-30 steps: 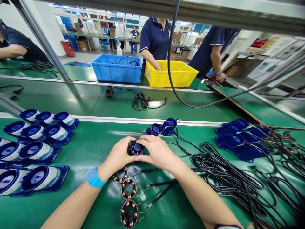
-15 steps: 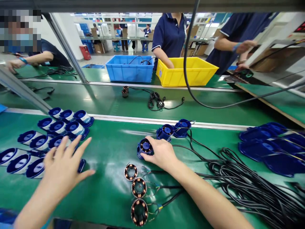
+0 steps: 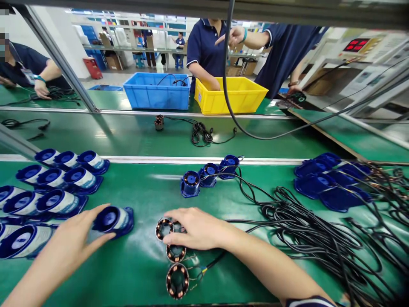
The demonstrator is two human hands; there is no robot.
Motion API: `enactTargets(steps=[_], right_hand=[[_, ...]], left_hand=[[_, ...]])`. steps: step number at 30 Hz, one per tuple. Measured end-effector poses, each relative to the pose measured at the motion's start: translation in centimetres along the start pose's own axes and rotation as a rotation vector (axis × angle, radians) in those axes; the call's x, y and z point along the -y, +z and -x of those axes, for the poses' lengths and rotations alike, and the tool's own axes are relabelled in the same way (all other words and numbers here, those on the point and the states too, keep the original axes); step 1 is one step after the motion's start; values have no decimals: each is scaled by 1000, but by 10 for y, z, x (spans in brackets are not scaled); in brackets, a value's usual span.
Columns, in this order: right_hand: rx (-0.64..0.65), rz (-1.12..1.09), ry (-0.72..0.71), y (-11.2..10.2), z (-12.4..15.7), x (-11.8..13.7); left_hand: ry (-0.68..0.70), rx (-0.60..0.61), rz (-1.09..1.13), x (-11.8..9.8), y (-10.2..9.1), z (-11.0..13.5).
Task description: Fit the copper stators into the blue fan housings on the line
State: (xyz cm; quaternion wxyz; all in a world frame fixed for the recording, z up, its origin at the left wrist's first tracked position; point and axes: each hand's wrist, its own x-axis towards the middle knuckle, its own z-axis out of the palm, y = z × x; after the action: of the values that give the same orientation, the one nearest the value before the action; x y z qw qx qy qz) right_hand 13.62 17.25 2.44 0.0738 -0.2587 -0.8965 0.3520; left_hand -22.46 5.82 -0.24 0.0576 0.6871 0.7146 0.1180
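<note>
My left hand (image 3: pixel 68 241) has its thumb and fingers around a dark blue plastic housing (image 3: pixel 110 218) with a white label, at the right end of the nearest row. Further housings (image 3: pixel 56 200) like it stand in rows beyond and beside that hand. My right hand (image 3: pixel 194 228) pinches the topmost of three copper-wound stator rings (image 3: pixel 162 230), thumb on the near side, fingertips on the far side. Just below it lie a second stator ring (image 3: pixel 175 254), partly covered, and a third stator ring (image 3: pixel 177 280) with thin wires. Three blue housings with stators inside (image 3: pixel 191 181) stand beyond my right hand.
Black cables (image 3: pixel 297 226) lie in a large tangle at the right, beside flat-based blue parts (image 3: pixel 332 183). Behind the white rail are a loose stator with a cable (image 3: pixel 203 134), a blue bin (image 3: pixel 156 91) and a yellow bin (image 3: pixel 236 98). A black cable (image 3: pixel 227 76) hangs in front. Co-workers stand opposite.
My right hand has let go of a blue housing and moved nearer, onto the top stator ring. My left hand has closed around a labelled housing. The camera view has shifted.
</note>
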Motion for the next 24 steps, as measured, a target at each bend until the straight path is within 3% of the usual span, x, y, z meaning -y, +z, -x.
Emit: enactTargets(steps=[3,7,11,15,17,22,24], right_hand=[[50,31,66,4,-8,-5],[64,177,103,-13,-10,-24],[149,274,12,-30,0,-33],[168,368,-61,-37,12,-26],[73,431,-50,-42,19,-19],[-404,366,-54,-48,30,-5],[-447,351,-25,-46,30,-2]], left_hand=[[73,51,97,-35,15,-22],[94,60,160,-64,30,-43],[114,71,288,-82,38,-55],[135,75,374,-98,43,-62],[143,87,399,-106,47,-64],[214,148,441,-133,60,-68],[270,164,460,-144,66,-69]])
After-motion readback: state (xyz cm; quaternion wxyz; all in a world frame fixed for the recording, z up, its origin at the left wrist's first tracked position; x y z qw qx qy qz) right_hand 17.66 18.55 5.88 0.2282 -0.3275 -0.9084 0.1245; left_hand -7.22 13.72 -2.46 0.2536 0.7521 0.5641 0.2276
